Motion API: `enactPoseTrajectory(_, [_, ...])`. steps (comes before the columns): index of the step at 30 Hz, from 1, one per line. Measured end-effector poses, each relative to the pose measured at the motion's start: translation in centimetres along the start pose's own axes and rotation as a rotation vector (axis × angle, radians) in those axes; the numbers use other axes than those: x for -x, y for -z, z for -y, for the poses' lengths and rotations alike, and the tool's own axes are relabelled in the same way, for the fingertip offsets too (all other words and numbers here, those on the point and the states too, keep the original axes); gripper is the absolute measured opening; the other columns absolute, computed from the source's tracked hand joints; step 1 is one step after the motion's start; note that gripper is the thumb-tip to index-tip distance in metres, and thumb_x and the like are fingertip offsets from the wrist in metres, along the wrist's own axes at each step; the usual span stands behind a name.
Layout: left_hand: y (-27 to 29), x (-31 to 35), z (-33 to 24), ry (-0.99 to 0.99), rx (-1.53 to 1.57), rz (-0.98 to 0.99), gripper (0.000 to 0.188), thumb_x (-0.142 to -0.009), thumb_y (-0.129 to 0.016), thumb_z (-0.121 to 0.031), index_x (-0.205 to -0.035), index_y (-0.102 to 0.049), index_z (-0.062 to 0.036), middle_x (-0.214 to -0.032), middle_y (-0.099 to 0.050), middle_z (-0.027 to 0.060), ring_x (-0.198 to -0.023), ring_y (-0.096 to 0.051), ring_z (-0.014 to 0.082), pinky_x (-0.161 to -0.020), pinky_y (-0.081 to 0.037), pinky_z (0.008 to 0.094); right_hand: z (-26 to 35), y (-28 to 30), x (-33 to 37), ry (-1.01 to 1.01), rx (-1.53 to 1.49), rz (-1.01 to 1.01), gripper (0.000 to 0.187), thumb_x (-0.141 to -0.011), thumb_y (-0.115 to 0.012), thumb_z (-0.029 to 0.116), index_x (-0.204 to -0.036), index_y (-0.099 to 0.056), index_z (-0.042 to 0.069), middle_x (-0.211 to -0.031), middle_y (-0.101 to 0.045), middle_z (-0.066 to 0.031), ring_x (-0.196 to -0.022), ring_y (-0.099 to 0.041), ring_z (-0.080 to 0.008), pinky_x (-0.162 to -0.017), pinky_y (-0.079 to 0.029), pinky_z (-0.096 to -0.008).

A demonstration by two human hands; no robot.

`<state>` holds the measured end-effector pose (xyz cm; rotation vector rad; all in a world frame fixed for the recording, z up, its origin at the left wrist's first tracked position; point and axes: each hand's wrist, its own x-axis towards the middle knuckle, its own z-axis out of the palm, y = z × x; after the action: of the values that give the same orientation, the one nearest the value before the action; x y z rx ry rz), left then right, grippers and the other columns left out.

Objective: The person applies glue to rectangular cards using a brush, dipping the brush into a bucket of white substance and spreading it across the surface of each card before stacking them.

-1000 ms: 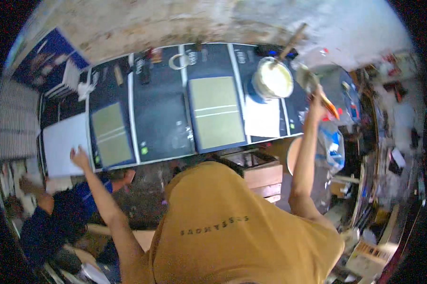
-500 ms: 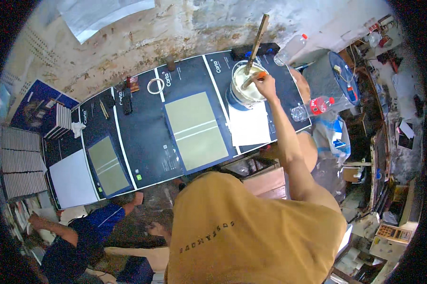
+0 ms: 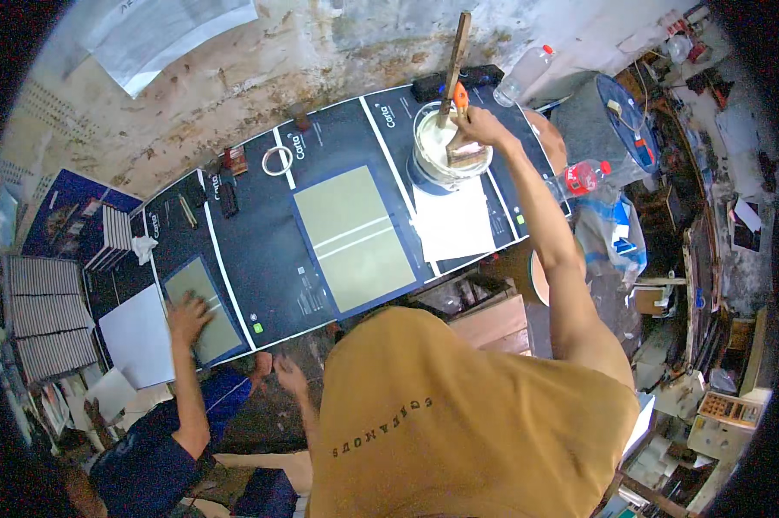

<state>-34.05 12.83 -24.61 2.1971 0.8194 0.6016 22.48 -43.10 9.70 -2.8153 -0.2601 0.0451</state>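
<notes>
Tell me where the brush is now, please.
In the head view, right of centre, the brush is in the right hand at the bucket, beside the wooden stick.

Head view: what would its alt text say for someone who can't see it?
A person's right fingers grip a brush over a bucket of pale mixture on a dark table; the left fingers look empty. At left, a co-worker's hand lies over a green panel.

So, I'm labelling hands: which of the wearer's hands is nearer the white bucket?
Right. The right hand grips a brush over the white bucket; the left hand is well left of it, short of the table.
</notes>
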Motion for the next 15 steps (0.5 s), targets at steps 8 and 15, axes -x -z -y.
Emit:
enactPoseTrajectory(8, [-1.1,-12.3,-32.4,-0.315,0.192,0.544,0.041,-0.088,-0.071,-0.015,-0.125,-0.059,-0.0015,-0.107,-0.066,0.0131,-0.095,-0.062,0.0244,-0.083,-0.05,0.0375,7.5,8.4,2.3,-0.052,0.029,-0.065,0.041,-0.089,-0.058,0.039,-0.104,-0.062,0.002,-0.095,-0.069,-0.0298,-0.093,-0.067,-0.0465,-0.083,-0.053,-0.0553])
enactPoseTrajectory(15, [-2.3,-12.2,-37.5,-0.671,-0.379,0.919,0.096,-0.065,-0.088,-0.047,-0.139,-0.046,-0.004,-0.145,-0.043,0.0145,-0.126,-0.048,0.0368,-0.099,-0.043,0.0564,20.3,-1.0,8.7,0.337,-0.157,-0.28,0.043,-0.079,-0.072,0.017,-0.116,-0.054,0.005,-0.089,-0.067,-0.0217,-0.084,-0.066,-0.0443,-0.074,-0.053,-0.0497])
